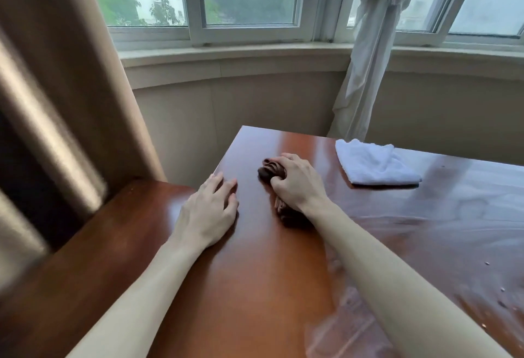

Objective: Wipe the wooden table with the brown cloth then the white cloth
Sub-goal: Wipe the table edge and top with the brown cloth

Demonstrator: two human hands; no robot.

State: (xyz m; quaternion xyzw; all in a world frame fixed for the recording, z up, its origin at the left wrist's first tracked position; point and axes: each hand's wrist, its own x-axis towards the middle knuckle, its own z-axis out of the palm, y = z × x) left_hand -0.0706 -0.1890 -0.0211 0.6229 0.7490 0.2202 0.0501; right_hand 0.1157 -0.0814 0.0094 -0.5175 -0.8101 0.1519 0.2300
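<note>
Forearms run in from 6 o'clock over the wooden worktop [255, 272], glossy reddish-brown, with hazy smears on its 3–5 o'clock side. Right hand [297, 185] sits near frame centre, fingers [279, 180] clenched around the brown cloth [268, 170], which is bunched into a wad; a tail of it trails under the wrist toward 6 o'clock. Left hand [208, 210] lies just beside it at 9 o'clock, fingers spread wide, resting on the wood, holding nothing, probably bracing. White cloth [374, 163] lies loosely folded at 2 o'clock from the right hand, apart from it, untouched. Judgement: brown pass underway, white pass not started. Both cloths look light, soft and floppy with no stiffness, so a wad grip from on top works; flattening under the palm would cover more surface. The glossy finish likely lets cloth slide easily.
</note>
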